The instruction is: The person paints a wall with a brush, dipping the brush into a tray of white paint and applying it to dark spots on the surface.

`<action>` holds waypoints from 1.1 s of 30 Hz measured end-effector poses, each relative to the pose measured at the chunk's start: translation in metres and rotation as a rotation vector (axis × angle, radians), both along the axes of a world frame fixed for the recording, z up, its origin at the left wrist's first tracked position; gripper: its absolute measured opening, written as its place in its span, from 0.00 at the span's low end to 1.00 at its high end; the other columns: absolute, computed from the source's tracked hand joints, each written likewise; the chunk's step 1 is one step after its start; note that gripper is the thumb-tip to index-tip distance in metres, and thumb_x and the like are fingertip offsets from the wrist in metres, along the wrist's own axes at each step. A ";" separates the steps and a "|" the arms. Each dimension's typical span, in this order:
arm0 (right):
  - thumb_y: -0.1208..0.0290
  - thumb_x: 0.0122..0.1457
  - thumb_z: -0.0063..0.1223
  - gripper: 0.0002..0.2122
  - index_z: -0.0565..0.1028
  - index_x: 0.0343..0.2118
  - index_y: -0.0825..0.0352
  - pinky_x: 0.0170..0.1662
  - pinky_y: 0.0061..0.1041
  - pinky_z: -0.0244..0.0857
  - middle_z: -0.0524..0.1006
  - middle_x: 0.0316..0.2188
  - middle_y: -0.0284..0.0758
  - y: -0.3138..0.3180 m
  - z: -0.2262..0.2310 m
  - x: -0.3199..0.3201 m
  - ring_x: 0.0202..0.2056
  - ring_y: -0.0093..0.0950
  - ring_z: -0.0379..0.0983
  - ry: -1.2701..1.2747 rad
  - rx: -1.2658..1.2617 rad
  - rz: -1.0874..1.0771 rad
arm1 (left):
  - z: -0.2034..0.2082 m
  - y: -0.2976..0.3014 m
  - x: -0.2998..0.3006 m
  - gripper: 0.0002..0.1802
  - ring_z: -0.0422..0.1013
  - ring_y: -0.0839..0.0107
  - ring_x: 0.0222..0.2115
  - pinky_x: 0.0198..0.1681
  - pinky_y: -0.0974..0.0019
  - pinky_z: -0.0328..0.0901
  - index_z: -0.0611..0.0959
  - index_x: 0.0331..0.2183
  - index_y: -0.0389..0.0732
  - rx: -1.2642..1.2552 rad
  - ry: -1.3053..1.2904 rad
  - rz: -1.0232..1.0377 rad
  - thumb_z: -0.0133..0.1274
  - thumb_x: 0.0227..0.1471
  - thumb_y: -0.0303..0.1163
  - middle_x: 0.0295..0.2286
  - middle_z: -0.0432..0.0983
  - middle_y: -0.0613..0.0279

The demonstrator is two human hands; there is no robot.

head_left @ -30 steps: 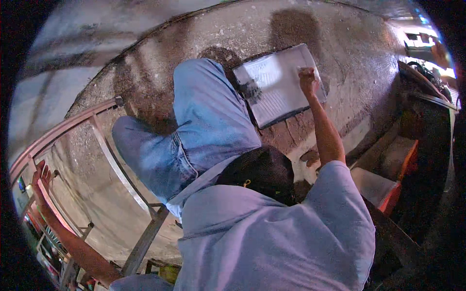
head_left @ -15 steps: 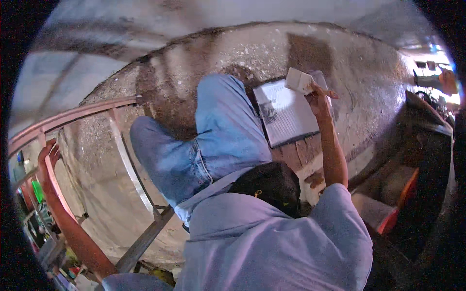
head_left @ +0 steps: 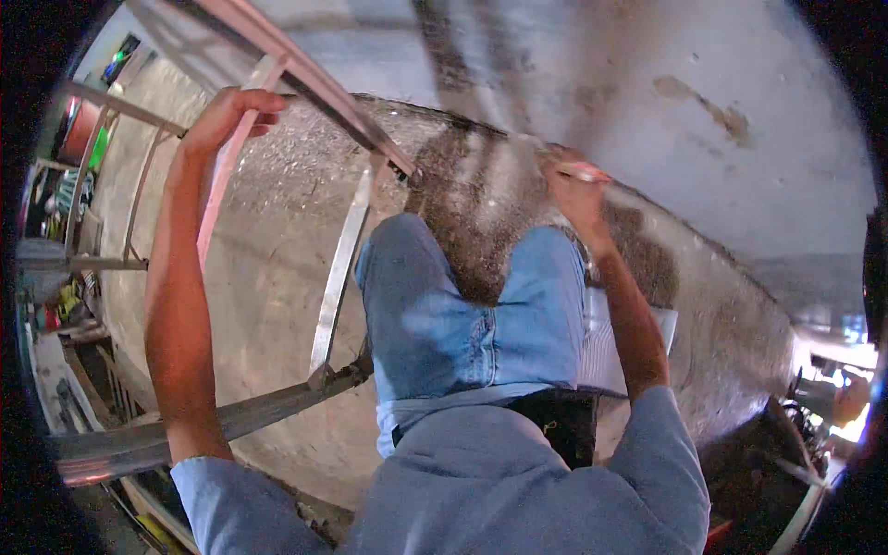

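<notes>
My left hand is closed around a pinkish crossbar of a metal frame, which looks like a ladder or gate. In my right hand is what looks like a wide paintbrush; only its handle end shows clearly, and the rest is blurred. This hand is beyond my knees, close to where the floor meets the pale wall. Partly behind my right forearm lies a ridged whitish tray on the floor.
A bare metal bar and a dark rail of the frame run left of my legs. The pale wall rises ahead. Clutter and a green item are at far left. A bright opening shows at right.
My right hand has moved from above the tray, left and forward toward the wall base, with the brush. The view has turned right; my left hand still grips the crossbar.
</notes>
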State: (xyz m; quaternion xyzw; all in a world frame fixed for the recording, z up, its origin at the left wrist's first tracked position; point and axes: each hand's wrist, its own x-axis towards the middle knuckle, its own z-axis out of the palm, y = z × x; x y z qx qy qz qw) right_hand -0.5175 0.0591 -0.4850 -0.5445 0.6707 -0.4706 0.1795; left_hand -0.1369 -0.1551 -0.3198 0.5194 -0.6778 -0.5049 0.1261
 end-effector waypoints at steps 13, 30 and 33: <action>0.66 0.39 0.49 0.16 0.69 0.33 0.65 0.34 0.32 0.62 0.69 0.33 0.38 -0.218 -0.089 0.041 0.35 0.37 0.66 0.754 0.203 0.289 | -0.007 -0.006 -0.005 0.14 0.66 0.77 0.22 0.26 0.73 0.61 0.78 0.18 0.36 -0.201 -0.055 -0.122 0.52 0.31 0.39 0.18 0.71 0.63; 0.69 0.42 0.46 0.12 0.66 0.32 0.67 0.29 0.34 0.63 0.67 0.28 0.46 -0.207 -0.109 0.072 0.31 0.41 0.66 1.202 0.083 0.439 | -0.010 -0.017 -0.010 0.12 0.67 0.72 0.25 0.32 0.70 0.62 0.78 0.25 0.36 -0.317 -0.099 -0.232 0.48 0.40 0.34 0.27 0.72 0.60; 0.67 0.42 0.45 0.11 0.69 0.30 0.64 0.30 0.33 0.63 0.67 0.29 0.44 -0.231 -0.056 0.082 0.31 0.38 0.66 0.883 0.070 0.409 | -0.022 -0.014 0.009 0.13 0.62 0.78 0.15 0.19 0.74 0.56 0.72 0.11 0.39 -0.306 0.094 -0.191 0.50 0.32 0.39 0.13 0.67 0.68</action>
